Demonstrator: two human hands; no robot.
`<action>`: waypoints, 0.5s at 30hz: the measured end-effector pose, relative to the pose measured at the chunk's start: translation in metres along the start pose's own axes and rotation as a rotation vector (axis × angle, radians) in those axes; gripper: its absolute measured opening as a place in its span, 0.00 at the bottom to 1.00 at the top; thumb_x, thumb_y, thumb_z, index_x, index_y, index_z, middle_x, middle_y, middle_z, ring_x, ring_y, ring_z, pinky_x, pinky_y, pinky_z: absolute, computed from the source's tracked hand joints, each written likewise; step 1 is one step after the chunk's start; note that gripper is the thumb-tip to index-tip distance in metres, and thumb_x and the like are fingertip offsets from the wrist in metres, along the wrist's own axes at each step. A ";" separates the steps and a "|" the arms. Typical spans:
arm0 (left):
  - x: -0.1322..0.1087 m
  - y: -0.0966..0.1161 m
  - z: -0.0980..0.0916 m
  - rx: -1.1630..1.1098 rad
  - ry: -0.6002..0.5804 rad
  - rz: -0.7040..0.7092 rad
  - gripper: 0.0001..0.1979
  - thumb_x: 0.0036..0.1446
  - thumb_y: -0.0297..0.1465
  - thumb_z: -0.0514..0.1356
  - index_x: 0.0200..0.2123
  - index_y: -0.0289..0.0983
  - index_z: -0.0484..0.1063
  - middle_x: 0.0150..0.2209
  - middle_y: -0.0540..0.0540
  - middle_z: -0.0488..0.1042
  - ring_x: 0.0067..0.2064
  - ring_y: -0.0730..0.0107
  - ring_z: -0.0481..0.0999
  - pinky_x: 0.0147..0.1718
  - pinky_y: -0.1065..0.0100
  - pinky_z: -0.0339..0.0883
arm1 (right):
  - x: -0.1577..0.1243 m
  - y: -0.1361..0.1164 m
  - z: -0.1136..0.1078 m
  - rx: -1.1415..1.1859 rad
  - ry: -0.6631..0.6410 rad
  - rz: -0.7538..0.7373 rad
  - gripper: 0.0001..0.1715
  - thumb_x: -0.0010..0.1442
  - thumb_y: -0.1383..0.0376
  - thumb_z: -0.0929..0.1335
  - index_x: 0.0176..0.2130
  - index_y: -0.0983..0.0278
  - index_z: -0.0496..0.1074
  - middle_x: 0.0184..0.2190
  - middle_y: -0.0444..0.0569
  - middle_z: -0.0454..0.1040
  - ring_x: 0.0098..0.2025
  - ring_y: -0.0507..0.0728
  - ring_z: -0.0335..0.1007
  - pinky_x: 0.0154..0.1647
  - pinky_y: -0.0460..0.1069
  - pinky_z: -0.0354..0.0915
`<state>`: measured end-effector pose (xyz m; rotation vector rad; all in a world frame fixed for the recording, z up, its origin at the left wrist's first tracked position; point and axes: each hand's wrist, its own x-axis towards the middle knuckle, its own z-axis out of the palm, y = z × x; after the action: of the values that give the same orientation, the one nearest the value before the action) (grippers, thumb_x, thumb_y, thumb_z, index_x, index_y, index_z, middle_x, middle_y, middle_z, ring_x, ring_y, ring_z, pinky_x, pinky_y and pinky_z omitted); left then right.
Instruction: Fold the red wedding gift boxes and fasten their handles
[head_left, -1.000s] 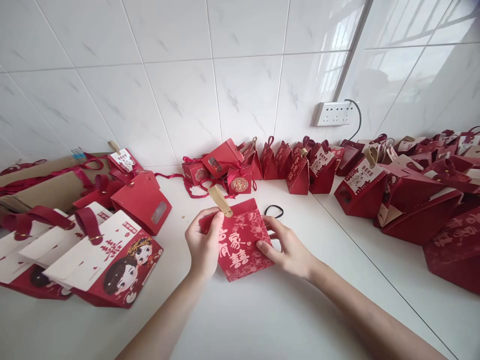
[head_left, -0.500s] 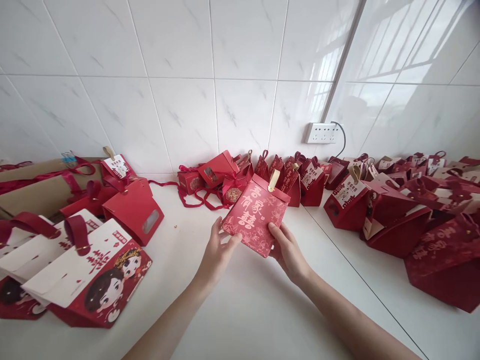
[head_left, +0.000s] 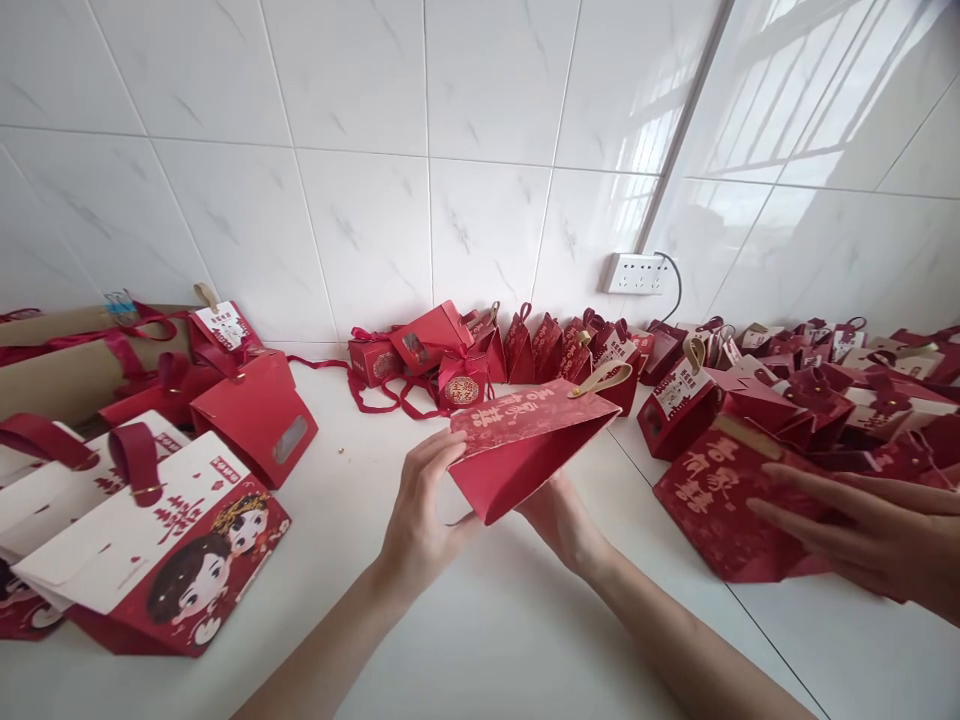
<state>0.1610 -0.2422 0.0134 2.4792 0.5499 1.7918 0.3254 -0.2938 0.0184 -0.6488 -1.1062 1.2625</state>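
A red paper gift box [head_left: 517,465] with gold characters and a beige loop handle is tilted over the white counter, its plain red triangular side turned towards me. My left hand [head_left: 415,515] is closed on its left end, fingers behind and thumb by the lower corner. My right hand [head_left: 566,525] holds it from beneath on the right, its fingertips hidden behind the box. Just beyond, a small red box with a round gold label [head_left: 461,388] stands among ribbon.
At right, another person's hand [head_left: 862,520] touches a red gift box [head_left: 712,490]. Many more crowd behind it. White-topped cartoon boxes [head_left: 150,545] and a plain red box [head_left: 259,415] stand left. A power strip [head_left: 637,273] is against the tiled wall [head_left: 360,230].
The box in my hands has turned from its printed front to its side, and its handle has swung right. Another person's hand and a gift box have come in from the right.
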 end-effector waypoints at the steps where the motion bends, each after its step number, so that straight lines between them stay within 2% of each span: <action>1: 0.001 -0.001 0.000 0.049 0.021 0.047 0.32 0.53 0.25 0.64 0.59 0.40 0.55 0.53 0.37 0.67 0.58 0.54 0.67 0.52 0.52 0.71 | -0.001 -0.001 0.001 -0.001 -0.045 -0.002 0.34 0.55 0.42 0.67 0.53 0.57 0.67 0.57 0.53 0.67 0.56 0.64 0.65 0.53 0.61 0.66; 3: 0.003 -0.003 -0.001 0.146 0.034 0.109 0.30 0.54 0.24 0.64 0.58 0.39 0.58 0.52 0.38 0.68 0.58 0.53 0.66 0.52 0.52 0.71 | -0.004 -0.002 0.003 -0.012 -0.088 0.012 0.35 0.52 0.41 0.69 0.53 0.57 0.69 0.57 0.54 0.67 0.55 0.64 0.66 0.54 0.62 0.65; 7: 0.004 -0.002 -0.002 0.240 0.012 0.232 0.27 0.53 0.20 0.63 0.54 0.41 0.61 0.48 0.41 0.71 0.60 0.54 0.64 0.52 0.54 0.70 | -0.007 0.001 0.006 -0.041 0.019 0.048 0.19 0.58 0.53 0.70 0.46 0.60 0.73 0.50 0.53 0.74 0.50 0.62 0.71 0.53 0.60 0.67; 9: 0.003 -0.002 -0.003 0.240 -0.031 0.263 0.26 0.53 0.20 0.62 0.54 0.40 0.61 0.48 0.41 0.70 0.61 0.54 0.63 0.53 0.55 0.69 | -0.006 0.003 0.005 -0.032 0.064 0.049 0.16 0.58 0.55 0.70 0.43 0.61 0.74 0.46 0.52 0.76 0.47 0.61 0.73 0.52 0.60 0.69; 12: 0.002 -0.003 -0.006 0.183 -0.137 0.219 0.27 0.57 0.33 0.62 0.58 0.38 0.59 0.53 0.37 0.67 0.61 0.52 0.62 0.54 0.54 0.67 | -0.001 0.005 -0.001 0.023 0.182 0.018 0.16 0.55 0.54 0.72 0.39 0.62 0.75 0.41 0.51 0.78 0.42 0.59 0.75 0.49 0.59 0.71; 15: 0.002 -0.009 -0.007 0.117 -0.140 0.070 0.30 0.61 0.41 0.57 0.63 0.39 0.52 0.58 0.34 0.62 0.61 0.52 0.63 0.55 0.54 0.65 | 0.003 0.005 -0.008 0.073 0.310 0.028 0.18 0.50 0.54 0.74 0.37 0.63 0.75 0.38 0.49 0.78 0.38 0.58 0.75 0.45 0.58 0.73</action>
<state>0.1532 -0.2346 0.0153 2.7084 0.5816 1.6359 0.3300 -0.2882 0.0121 -0.7775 -0.7950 1.1737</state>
